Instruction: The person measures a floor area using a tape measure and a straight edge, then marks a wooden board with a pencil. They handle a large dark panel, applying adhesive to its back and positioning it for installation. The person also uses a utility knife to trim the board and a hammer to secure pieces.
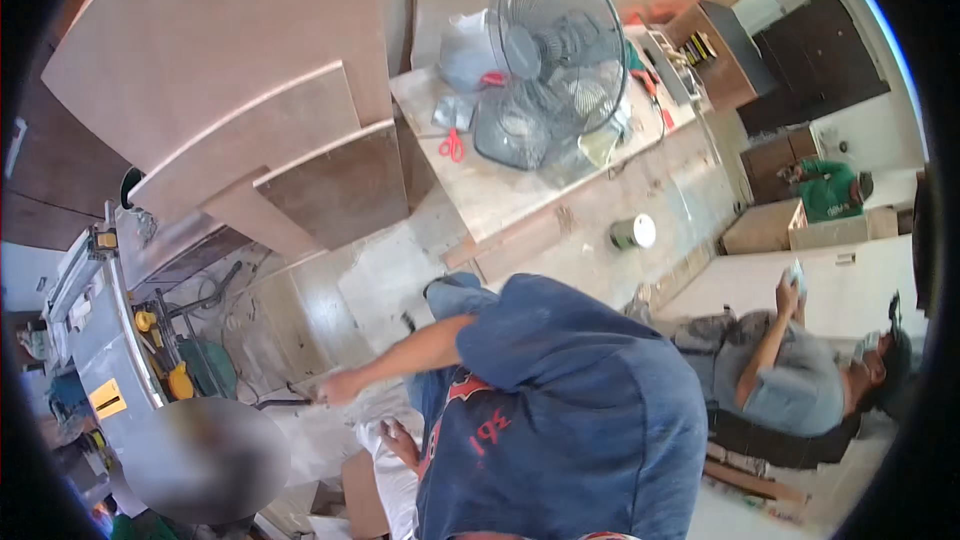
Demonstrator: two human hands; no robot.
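The right hand (343, 387) reaches out with its fingers curled at the end of a dark bar (285, 403), just beside the right edge of the grey bench (102, 360); from this angle it seems to meet the bar, but I cannot tell whether it grips it. The left hand (400, 443) lies bent against a white cloth (393, 488) in front of the body, and whether it grasps the cloth I cannot tell either. A yellow label (108, 399) sits on the bench. Red-handled scissors (452, 147) lie near the left edge of the pale table (480, 202), with a wire fan (540, 50) to their right. Well apart from the hands, past the table's lower edge, stands a can (634, 232). A co-worker in grey (790, 390) holds a small pale object (797, 277).
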